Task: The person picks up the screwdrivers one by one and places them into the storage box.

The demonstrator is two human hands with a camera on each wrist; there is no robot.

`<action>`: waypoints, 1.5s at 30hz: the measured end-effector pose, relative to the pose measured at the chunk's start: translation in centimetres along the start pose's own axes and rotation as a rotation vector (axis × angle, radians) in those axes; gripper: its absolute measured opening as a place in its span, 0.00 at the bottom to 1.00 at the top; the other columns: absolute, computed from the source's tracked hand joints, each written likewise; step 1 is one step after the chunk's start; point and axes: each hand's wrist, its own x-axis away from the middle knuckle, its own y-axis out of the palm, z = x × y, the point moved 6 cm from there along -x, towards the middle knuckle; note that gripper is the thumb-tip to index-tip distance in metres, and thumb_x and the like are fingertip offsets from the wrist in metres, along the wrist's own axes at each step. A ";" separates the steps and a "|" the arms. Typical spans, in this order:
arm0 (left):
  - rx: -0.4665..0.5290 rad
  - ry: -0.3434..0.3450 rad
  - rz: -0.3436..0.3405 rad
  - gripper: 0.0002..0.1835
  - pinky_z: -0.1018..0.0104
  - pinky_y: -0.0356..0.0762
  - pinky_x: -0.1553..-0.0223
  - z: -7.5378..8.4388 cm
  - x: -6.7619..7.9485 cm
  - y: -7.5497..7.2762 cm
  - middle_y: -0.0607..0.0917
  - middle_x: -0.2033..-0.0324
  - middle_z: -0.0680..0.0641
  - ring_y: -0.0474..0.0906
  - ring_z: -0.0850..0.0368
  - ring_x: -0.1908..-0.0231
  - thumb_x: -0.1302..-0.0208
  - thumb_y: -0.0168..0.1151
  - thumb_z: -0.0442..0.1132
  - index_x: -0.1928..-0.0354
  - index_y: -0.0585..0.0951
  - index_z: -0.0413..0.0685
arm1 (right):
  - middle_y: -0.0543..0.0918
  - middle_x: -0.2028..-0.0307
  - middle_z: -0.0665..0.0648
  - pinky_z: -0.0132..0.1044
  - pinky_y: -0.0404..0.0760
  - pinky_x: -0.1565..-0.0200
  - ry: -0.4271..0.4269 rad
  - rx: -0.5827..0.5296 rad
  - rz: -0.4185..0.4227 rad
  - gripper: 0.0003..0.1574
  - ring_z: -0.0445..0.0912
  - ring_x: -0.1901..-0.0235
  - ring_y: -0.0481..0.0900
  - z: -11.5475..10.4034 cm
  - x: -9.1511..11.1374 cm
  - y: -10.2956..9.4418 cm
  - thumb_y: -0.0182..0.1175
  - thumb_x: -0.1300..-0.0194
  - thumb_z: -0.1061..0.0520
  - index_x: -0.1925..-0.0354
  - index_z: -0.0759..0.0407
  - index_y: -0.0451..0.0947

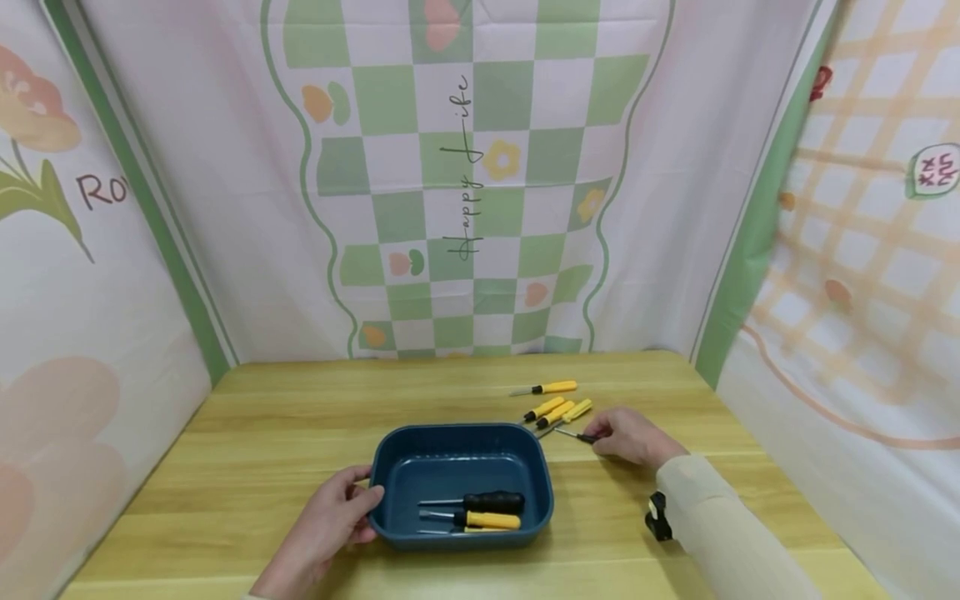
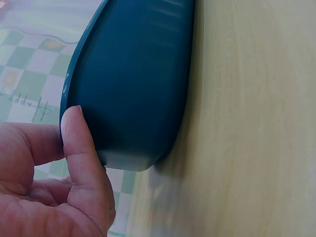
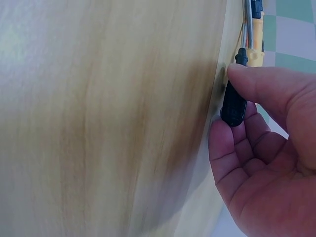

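My left hand [image 1: 333,518] grips the left rim of a dark blue rectangular tub [image 1: 462,546], thumb over the edge, as the left wrist view also shows. Inside the tub lie a black-handled screwdriver [image 1: 493,502] and yellow-handled screwdrivers [image 1: 491,521], one partly hidden by the front wall. To the right of the tub, my right hand [image 1: 628,436] pinches the black handle of a small screwdriver [image 3: 234,101] between thumb and fingers, low over the table. Its thin shaft points left, toward several yellow-handled screwdrivers [image 1: 555,412] lying just beyond the tub's back right corner.
One more yellow-handled screwdriver [image 1: 557,387] lies farther back on the wooden table [image 1: 300,417]. Patterned cloth [image 1: 495,208] hangs behind the table and along both sides. A black device [image 1: 658,517] is strapped at the right wrist.
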 end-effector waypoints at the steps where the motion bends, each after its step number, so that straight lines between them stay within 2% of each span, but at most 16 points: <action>1: 0.000 -0.002 -0.001 0.27 0.63 0.87 0.71 0.0 0.0 0.0 0.78 0.58 0.41 0.79 0.53 0.70 0.24 0.60 0.37 0.28 0.70 0.35 | 0.86 0.59 0.53 0.52 0.83 0.48 0.002 -0.003 -0.001 0.12 0.47 0.57 0.81 0.0 0.0 0.0 0.69 0.38 0.65 0.55 0.61 0.86; 12: 0.003 -0.005 0.005 0.26 0.64 0.86 0.72 0.0 0.0 0.1 0.77 0.59 0.41 0.79 0.54 0.71 0.24 0.60 0.36 0.28 0.70 0.35 | 0.87 0.59 0.54 0.50 0.83 0.48 -0.026 -0.005 -0.029 0.12 0.46 0.57 0.81 -0.4 0.5 -0.4 0.69 0.38 0.64 0.54 0.63 0.86; 24: -0.010 -0.001 0.013 0.27 0.64 0.86 0.72 0.2 0.0 0.1 0.77 0.59 0.41 0.79 0.53 0.70 0.23 0.59 0.37 0.28 0.70 0.35 | 0.87 0.56 0.55 0.46 0.83 0.50 -0.046 -0.064 -0.084 0.14 0.47 0.56 0.81 -1.1 0.7 -0.3 0.69 0.36 0.61 0.52 0.63 0.85; 31: -0.003 0.002 0.009 0.27 0.63 0.86 0.72 0.2 0.1 0.1 0.76 0.59 0.41 0.79 0.53 0.70 0.23 0.60 0.37 0.27 0.69 0.35 | 0.87 0.57 0.53 0.45 0.82 0.49 -0.031 -0.094 -0.079 0.13 0.46 0.56 0.81 -1.6 0.8 -0.2 0.70 0.37 0.60 0.52 0.59 0.86; 45: 0.006 0.004 0.009 0.25 0.64 0.86 0.72 0.3 0.3 0.1 0.76 0.60 0.42 0.78 0.53 0.71 0.23 0.59 0.36 0.29 0.71 0.35 | 0.88 0.53 0.56 0.39 0.82 0.53 -0.035 -0.182 -0.088 0.16 0.46 0.56 0.80 -2.6 0.9 -0.9 0.67 0.33 0.59 0.48 0.61 0.86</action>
